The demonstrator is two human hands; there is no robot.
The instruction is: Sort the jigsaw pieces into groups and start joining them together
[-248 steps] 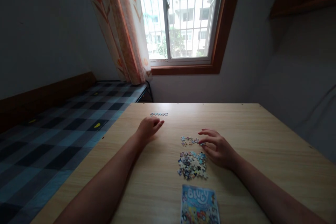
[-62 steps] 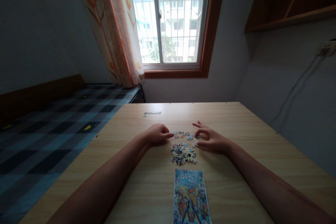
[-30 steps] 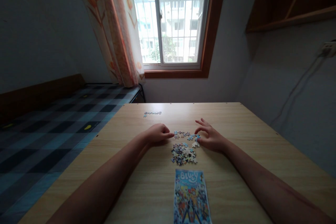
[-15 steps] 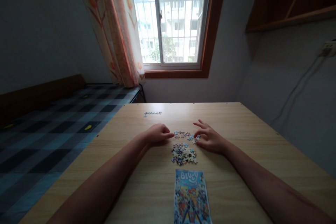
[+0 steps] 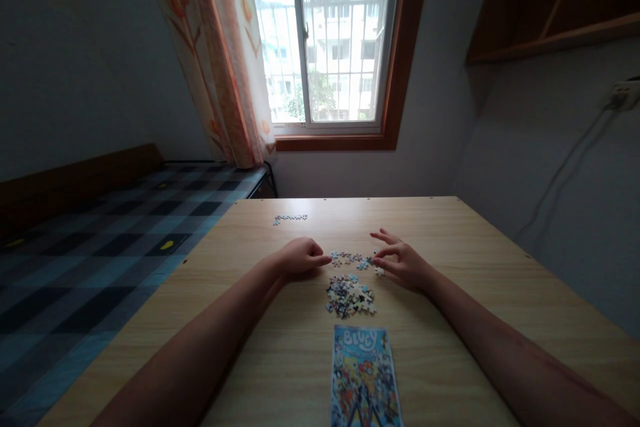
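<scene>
My left hand [image 5: 303, 256] rests on the table with its fingers curled in; its fingertip reaches the left end of a loose row of jigsaw pieces [image 5: 346, 258]. What its fingers may hold is hidden. My right hand [image 5: 399, 260] is at the row's right end, thumb and index finger pinched at a small puzzle piece [image 5: 371, 260], the other fingers raised. A pale piece [image 5: 379, 271] lies just under the thumb. Nearer to me is a heap of mixed jigsaw pieces [image 5: 350, 295]. In front of it lies a picture sheet [image 5: 366, 377] lettered "Bluey".
Several joined pieces form a bent strip [image 5: 291, 217] at the far left of the wooden table [image 5: 450, 233]. A bed with a checked cover [image 5: 100, 253] stands to the left. Behind are a curtain [image 5: 215, 67] and a window [image 5: 340, 47]; a shelf hangs at the upper right.
My right thumb and index finger have come together and drawn slightly right, uncovering part of the pieces there. My left hand stays almost still.
</scene>
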